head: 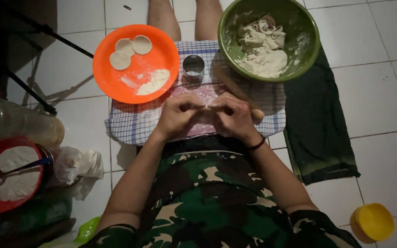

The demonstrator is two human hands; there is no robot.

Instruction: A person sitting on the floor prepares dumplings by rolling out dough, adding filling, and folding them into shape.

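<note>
My left hand and my right hand meet over a checked cloth on my lap, both pinching a small piece of pale dough between their fingertips. A wooden rolling pin lies under my right hand. Just beyond my hands stands a round metal cutter. An orange plate to the left carries three dough discs and a heap of flour. A green bowl to the right holds dough scraps.
A dark green cloth lies on the white tiled floor at right. A yellow cup sits at lower right. At left are a red bowl of flour with a spoon, a plastic bottle and a crumpled plastic bag.
</note>
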